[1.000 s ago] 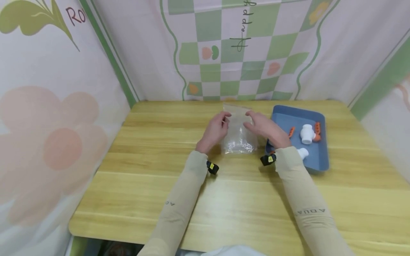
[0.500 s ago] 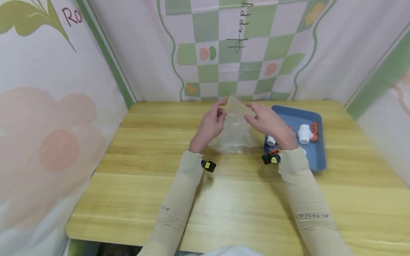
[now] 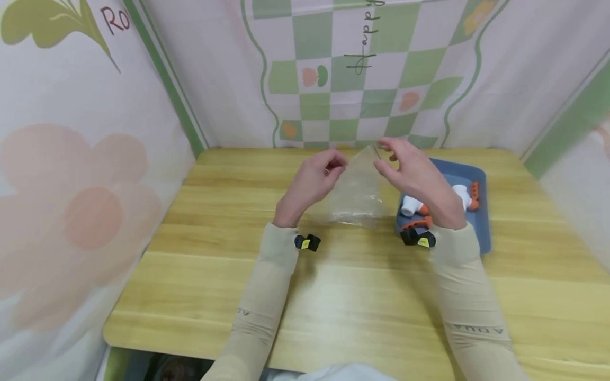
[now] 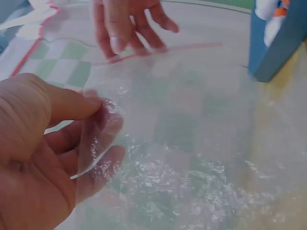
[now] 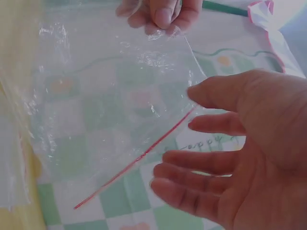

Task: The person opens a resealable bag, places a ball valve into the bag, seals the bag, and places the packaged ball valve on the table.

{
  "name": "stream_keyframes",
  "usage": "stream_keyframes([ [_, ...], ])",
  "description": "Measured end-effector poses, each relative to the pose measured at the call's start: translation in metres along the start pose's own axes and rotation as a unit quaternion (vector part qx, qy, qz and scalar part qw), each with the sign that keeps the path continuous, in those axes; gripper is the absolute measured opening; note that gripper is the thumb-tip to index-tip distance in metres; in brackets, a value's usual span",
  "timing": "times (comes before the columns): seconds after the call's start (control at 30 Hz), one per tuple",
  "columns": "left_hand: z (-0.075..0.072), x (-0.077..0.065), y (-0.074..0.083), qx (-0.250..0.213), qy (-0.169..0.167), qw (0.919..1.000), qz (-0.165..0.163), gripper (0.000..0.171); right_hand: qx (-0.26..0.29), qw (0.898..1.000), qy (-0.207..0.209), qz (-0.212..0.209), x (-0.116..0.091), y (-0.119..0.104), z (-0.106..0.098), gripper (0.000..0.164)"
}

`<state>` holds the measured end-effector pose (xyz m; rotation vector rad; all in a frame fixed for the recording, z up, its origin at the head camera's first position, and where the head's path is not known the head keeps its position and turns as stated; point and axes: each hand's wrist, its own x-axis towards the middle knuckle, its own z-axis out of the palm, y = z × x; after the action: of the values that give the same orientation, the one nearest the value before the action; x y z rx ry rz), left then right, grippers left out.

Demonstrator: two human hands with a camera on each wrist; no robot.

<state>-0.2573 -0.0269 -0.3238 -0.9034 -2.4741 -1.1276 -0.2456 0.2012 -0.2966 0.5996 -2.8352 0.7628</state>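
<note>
A clear zip bag (image 3: 359,190) hangs tilted between the hands, over the back middle of the table. With thumb and fingers the left hand (image 3: 314,177) pinches its side edge; the left wrist view shows the thumb (image 4: 79,105) lying on the film. A red zip strip (image 5: 139,160) runs along the bag's mouth. The right hand (image 3: 421,172) is at the upper corner, fingers spread and loosely bent. In the right wrist view, its thumb tip (image 5: 196,93) and forefinger sit right by the strip's end, not closed together. The bag looks flat, with nothing visible inside.
A blue tray (image 3: 486,222) stands on the right, partly behind the right forearm. It bears white plastic pipe fittings (image 3: 411,205) and orange pieces (image 3: 474,189). A patterned curtain (image 3: 343,79) rises along the table's (image 3: 200,264) back edge.
The bag has been lifted and tilted from nearly flat, its upper corner now toward the right. The right hand has moved right and opened its fingers wider; the left keeps its pinch.
</note>
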Motion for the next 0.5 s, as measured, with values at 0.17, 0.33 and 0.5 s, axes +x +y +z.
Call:
stream_keyframes([
  [0.17, -0.009, -0.005, 0.007, -0.011, -0.008, 0.9997, 0.018, 0.012, -0.001, 0.999, -0.046, -0.003, -0.008, -0.007, -0.003, 0.038],
  [0.33, -0.017, -0.008, 0.011, -0.027, -0.005, 0.9989, 0.037, 0.01, 0.008, 0.998, -0.049, -0.035, -0.014, -0.014, -0.006, 0.025],
  [0.5, -0.025, -0.011, 0.014, -0.047, -0.003, 0.9982, 0.038, 0.01, 0.015, 0.995, -0.077, -0.068, -0.022, -0.018, -0.014, 0.02],
])
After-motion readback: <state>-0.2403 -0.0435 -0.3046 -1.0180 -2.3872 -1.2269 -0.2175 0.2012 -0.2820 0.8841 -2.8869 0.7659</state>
